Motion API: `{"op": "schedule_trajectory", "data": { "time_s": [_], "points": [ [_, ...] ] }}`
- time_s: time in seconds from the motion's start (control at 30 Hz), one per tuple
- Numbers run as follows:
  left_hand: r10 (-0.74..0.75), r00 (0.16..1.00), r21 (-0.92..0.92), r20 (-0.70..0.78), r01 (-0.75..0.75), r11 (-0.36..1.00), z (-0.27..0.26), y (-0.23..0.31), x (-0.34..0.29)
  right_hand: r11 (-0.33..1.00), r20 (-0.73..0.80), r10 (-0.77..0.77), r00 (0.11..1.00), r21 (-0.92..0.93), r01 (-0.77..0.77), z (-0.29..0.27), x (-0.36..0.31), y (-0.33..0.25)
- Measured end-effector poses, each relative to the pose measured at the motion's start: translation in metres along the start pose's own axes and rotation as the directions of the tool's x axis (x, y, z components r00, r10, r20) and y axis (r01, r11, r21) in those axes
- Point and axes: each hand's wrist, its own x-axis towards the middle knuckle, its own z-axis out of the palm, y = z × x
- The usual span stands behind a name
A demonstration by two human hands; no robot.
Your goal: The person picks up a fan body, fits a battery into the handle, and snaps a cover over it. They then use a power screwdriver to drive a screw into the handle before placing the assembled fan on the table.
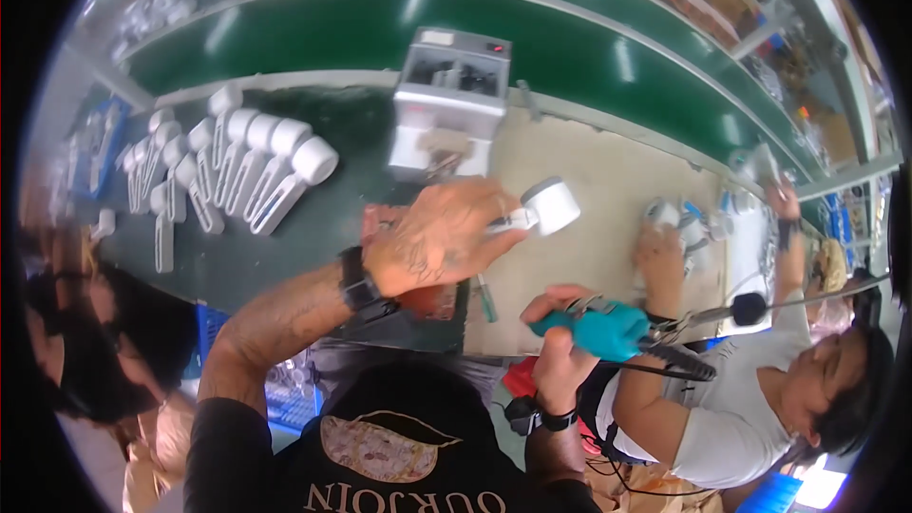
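My left hand point(442, 233) is closed around the handle of a white part with a round, cup-like head point(554, 206), raised over the bench. Most of that handle is hidden by my fingers. Lower and to the right, my right hand point(562, 361) grips a teal electric screwdriver point(613, 331), which is tied to a hanging cord. A grey and white screw feeder box point(446, 109) stands just beyond my left hand. Under my left wrist lies a reddish block or tray point(427, 299), partly covered. Beside it rests a small green-handled tool point(487, 302).
Several similar white parts with slotted handles point(252, 157) lie in rows on the dark green mat at left, near a blue bin point(104, 147). At right, a co-worker's hand point(660, 261) handles white pieces on the beige board point(594, 157). A green-backed shelf point(323, 24) runs behind.
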Motion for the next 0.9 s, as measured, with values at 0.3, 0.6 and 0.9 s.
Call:
{"op": "schedule_trajectory", "data": {
  "time_s": [0.3, 0.6, 0.9],
  "points": [
    [0.093, 0.993, 0.065, -0.073, -0.088, 0.994, -0.018, -0.029, -0.093, 0.974, 0.019, -0.133, 0.991, 0.185, 0.128, 0.065, 0.021, -0.007],
    [0.166, 0.971, 0.029, -0.173, -0.164, 0.986, -0.011, -0.042, -0.099, 0.912, 0.129, -0.168, 0.977, 0.397, 0.104, 0.1, 0.045, 0.001],
    [0.116, 0.988, 0.061, -0.106, -0.11, 0.992, -0.016, -0.039, -0.101, 0.952, 0.112, -0.223, 0.968, 0.24, 0.191, 0.107, 0.047, 0.006]
  ]
}}
